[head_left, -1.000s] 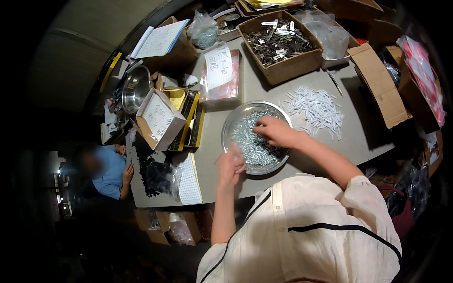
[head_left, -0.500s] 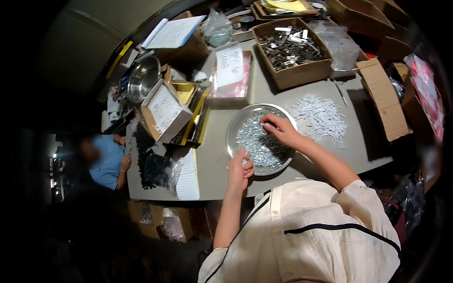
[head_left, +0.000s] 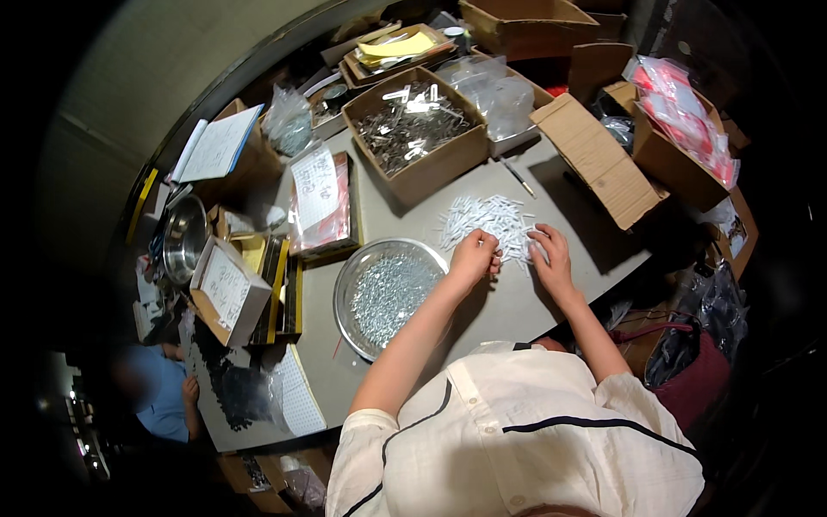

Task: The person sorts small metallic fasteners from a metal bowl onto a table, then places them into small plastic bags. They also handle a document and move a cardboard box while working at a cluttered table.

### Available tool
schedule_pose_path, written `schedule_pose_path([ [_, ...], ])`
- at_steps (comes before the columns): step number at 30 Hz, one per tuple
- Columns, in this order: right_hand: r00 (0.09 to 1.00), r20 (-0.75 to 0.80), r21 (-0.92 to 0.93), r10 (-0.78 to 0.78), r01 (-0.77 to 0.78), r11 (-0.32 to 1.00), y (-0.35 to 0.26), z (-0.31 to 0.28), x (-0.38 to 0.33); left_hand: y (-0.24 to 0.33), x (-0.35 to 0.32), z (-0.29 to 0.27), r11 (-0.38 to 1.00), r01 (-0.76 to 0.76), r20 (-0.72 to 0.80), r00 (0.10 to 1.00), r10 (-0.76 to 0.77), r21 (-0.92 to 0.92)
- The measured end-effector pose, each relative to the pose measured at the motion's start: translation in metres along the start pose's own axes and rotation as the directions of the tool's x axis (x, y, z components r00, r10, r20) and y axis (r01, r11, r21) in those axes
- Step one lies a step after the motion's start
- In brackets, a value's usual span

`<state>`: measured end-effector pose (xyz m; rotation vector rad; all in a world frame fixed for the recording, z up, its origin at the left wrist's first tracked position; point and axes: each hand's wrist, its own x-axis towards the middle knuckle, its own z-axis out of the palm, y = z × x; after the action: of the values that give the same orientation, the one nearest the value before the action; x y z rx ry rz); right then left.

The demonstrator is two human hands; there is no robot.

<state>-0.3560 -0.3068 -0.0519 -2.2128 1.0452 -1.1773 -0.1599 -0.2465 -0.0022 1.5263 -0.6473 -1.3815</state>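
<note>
With my left hand (head_left: 473, 256) curled and right hand (head_left: 551, 258) spread flat on the pile of small white packets (head_left: 488, 221) beside the metal pan (head_left: 385, 294), I judge them light and slippery, best pinched singly by an edge.

- Bare table (head_left: 551, 198) strip open behind white pieces pile (head_left: 487, 220).
- Metal tray (head_left: 385, 295) blocks left; cardboard flap (head_left: 594, 159) blocks right.

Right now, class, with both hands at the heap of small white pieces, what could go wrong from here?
1. The white pieces lie loose on the grey table; the left hand or right hand could scatter them.
2. The left forearm passes close by the metal tray of small metal parts and might knock it.
</note>
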Motion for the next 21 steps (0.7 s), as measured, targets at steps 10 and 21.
schedule_pose_path([
  [10, 0.909, 0.414, -0.281, 0.040, 0.085, 0.956, -0.027, 0.016, -0.015, 0.003, -0.077, -0.012, 0.522, -0.491, 0.091, 0.783, 0.615, 0.698],
  [21, 0.905, 0.394, -0.244, -0.162, 0.272, 0.931, -0.030, 0.063, 0.027, -0.071, -0.187, -0.102, 0.406, 0.286, -0.497, 0.526, 0.690, 0.868],
])
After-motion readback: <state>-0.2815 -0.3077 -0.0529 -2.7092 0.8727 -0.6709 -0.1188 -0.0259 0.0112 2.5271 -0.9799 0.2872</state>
